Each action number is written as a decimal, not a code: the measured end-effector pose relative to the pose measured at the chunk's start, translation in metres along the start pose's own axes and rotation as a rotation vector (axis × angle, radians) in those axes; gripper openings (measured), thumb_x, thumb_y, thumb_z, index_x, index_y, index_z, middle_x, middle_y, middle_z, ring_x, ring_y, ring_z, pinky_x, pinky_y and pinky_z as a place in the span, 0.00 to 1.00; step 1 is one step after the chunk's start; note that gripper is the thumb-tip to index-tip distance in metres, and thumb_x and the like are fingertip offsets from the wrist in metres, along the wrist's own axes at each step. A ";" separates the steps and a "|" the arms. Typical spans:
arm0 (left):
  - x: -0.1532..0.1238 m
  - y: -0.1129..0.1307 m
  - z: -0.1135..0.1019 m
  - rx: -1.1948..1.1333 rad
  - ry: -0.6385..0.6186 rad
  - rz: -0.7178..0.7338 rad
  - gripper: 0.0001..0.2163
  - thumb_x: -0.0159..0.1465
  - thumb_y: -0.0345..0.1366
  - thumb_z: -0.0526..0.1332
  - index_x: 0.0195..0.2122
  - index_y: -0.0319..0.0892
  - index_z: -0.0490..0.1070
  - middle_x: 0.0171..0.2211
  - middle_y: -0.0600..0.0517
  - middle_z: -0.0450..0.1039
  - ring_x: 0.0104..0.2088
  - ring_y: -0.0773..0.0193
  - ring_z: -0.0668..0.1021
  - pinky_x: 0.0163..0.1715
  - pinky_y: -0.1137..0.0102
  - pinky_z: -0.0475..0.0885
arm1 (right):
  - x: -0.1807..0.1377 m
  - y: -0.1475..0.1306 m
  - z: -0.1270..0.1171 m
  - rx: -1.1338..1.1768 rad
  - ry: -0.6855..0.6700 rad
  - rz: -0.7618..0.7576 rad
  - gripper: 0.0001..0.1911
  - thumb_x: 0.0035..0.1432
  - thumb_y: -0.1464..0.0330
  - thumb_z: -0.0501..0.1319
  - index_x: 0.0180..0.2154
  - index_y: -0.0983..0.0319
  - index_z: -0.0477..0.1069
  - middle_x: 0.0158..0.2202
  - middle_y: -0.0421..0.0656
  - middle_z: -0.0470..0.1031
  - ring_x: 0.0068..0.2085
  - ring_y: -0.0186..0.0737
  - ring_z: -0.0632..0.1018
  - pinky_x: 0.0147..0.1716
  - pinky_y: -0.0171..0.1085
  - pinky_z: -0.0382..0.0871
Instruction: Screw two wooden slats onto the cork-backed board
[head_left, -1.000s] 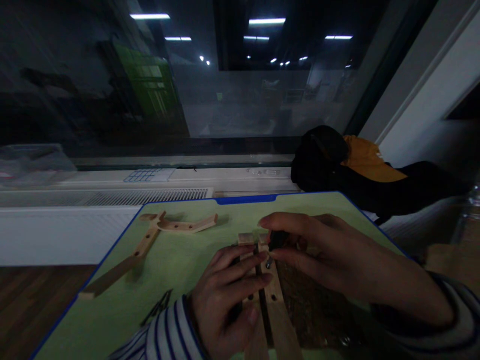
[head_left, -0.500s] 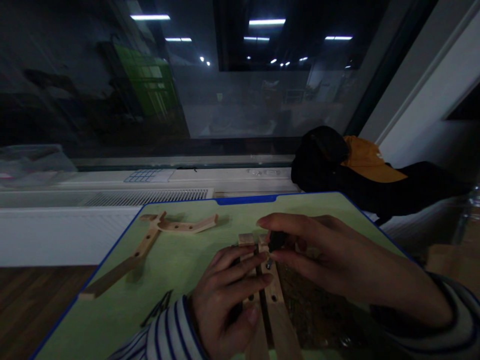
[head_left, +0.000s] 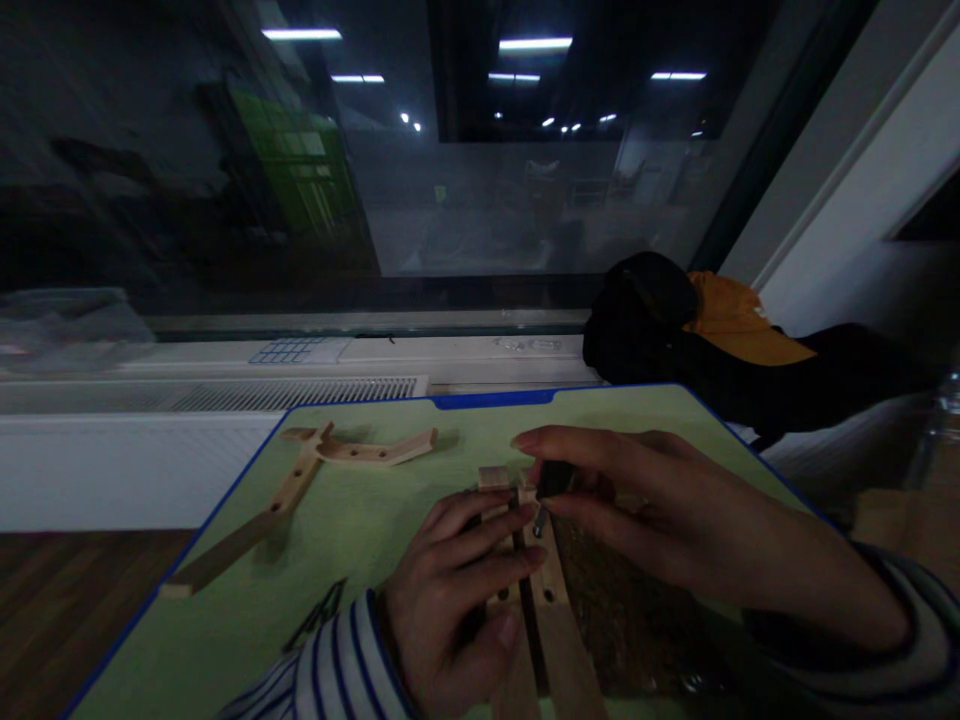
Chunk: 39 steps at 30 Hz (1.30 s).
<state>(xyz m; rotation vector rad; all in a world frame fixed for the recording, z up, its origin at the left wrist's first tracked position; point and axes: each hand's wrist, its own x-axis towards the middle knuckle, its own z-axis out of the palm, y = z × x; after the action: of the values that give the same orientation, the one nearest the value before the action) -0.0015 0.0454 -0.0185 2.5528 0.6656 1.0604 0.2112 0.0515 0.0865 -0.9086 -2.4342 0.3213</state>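
My left hand [head_left: 466, 575] lies across two pale wooden pieces with holes, side by side on the table. Its fingers curl over the left wooden piece [head_left: 517, 650] and reach the right wooden piece [head_left: 553, 575], pressing on both; the thumb is on the near side. Between the thumb and fingers of my right hand [head_left: 637, 500] is a small black-handled tool [head_left: 555, 478], which looks like a stubby screwdriver. Its metal tip points down at the upper hole of the right piece. What sits in that hole is too dark to make out.
A joined wooden frame [head_left: 292, 485] rests at the table's left. Dark thin metal parts [head_left: 322, 605] lie by my left sleeve. Under my right forearm is a dark, shiny plastic bag [head_left: 630, 620]. Behind the blue-edged green table [head_left: 405, 480] are a radiator [head_left: 225, 400] and an orange cap [head_left: 739, 320].
The black-handled tool has turned slightly in my right fingers, and more of its metal shaft shows. My left hand and the wooden pieces stay in place.
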 end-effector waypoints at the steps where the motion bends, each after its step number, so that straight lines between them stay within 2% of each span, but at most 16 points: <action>1: 0.000 0.000 0.000 0.004 0.001 -0.002 0.17 0.59 0.36 0.53 0.49 0.42 0.70 0.53 0.46 0.69 0.56 0.50 0.64 0.52 0.52 0.61 | 0.000 0.000 0.000 -0.005 0.002 -0.002 0.23 0.60 0.71 0.55 0.57 0.51 0.56 0.44 0.35 0.75 0.41 0.30 0.77 0.40 0.27 0.69; 6: -0.001 -0.001 0.001 0.001 0.009 -0.001 0.17 0.60 0.36 0.53 0.49 0.43 0.70 0.54 0.46 0.68 0.56 0.50 0.63 0.52 0.52 0.61 | -0.001 0.001 0.001 0.005 0.010 0.001 0.24 0.61 0.70 0.55 0.57 0.50 0.55 0.44 0.37 0.75 0.42 0.32 0.77 0.40 0.30 0.70; 13: -0.001 -0.001 0.001 -0.016 0.003 0.008 0.18 0.59 0.34 0.54 0.50 0.42 0.69 0.54 0.46 0.68 0.56 0.51 0.63 0.52 0.51 0.61 | 0.000 0.003 0.003 0.021 -0.008 -0.010 0.26 0.62 0.69 0.55 0.59 0.49 0.52 0.45 0.35 0.74 0.42 0.29 0.76 0.42 0.27 0.68; 16: 0.000 0.000 0.000 -0.011 0.003 0.000 0.17 0.59 0.34 0.53 0.49 0.42 0.70 0.53 0.46 0.69 0.56 0.51 0.64 0.52 0.52 0.61 | 0.000 0.003 0.006 0.022 0.005 0.004 0.26 0.62 0.69 0.55 0.59 0.48 0.51 0.44 0.34 0.74 0.39 0.28 0.76 0.39 0.27 0.68; 19: 0.000 0.000 0.000 -0.011 -0.001 -0.003 0.17 0.59 0.35 0.53 0.49 0.42 0.70 0.53 0.46 0.68 0.56 0.51 0.64 0.51 0.52 0.61 | -0.001 0.004 0.008 0.019 0.019 0.030 0.24 0.61 0.68 0.56 0.57 0.49 0.54 0.42 0.35 0.74 0.34 0.28 0.76 0.33 0.26 0.68; 22: -0.001 -0.001 0.000 -0.015 -0.015 0.002 0.18 0.59 0.35 0.54 0.50 0.42 0.69 0.54 0.46 0.68 0.56 0.50 0.63 0.52 0.52 0.60 | 0.000 0.004 0.007 0.028 0.016 0.046 0.23 0.60 0.67 0.57 0.56 0.51 0.54 0.38 0.34 0.75 0.30 0.28 0.75 0.29 0.27 0.67; 27: -0.001 -0.002 0.001 -0.030 0.001 0.012 0.18 0.59 0.34 0.53 0.50 0.42 0.69 0.55 0.46 0.67 0.57 0.50 0.62 0.52 0.53 0.60 | -0.001 0.003 0.004 0.004 0.000 0.070 0.25 0.60 0.70 0.55 0.57 0.53 0.51 0.36 0.35 0.74 0.31 0.28 0.75 0.31 0.26 0.67; 39: -0.001 0.000 0.000 -0.014 -0.001 -0.008 0.18 0.58 0.34 0.54 0.50 0.42 0.70 0.54 0.47 0.68 0.56 0.51 0.63 0.52 0.54 0.60 | -0.003 0.006 0.004 -0.010 0.028 0.042 0.23 0.60 0.68 0.57 0.55 0.53 0.54 0.35 0.33 0.73 0.32 0.26 0.74 0.36 0.22 0.66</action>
<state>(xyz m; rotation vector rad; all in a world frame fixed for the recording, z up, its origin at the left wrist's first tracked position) -0.0020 0.0452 -0.0195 2.5368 0.6651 1.0575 0.2145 0.0539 0.0797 -0.9627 -2.3962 0.3095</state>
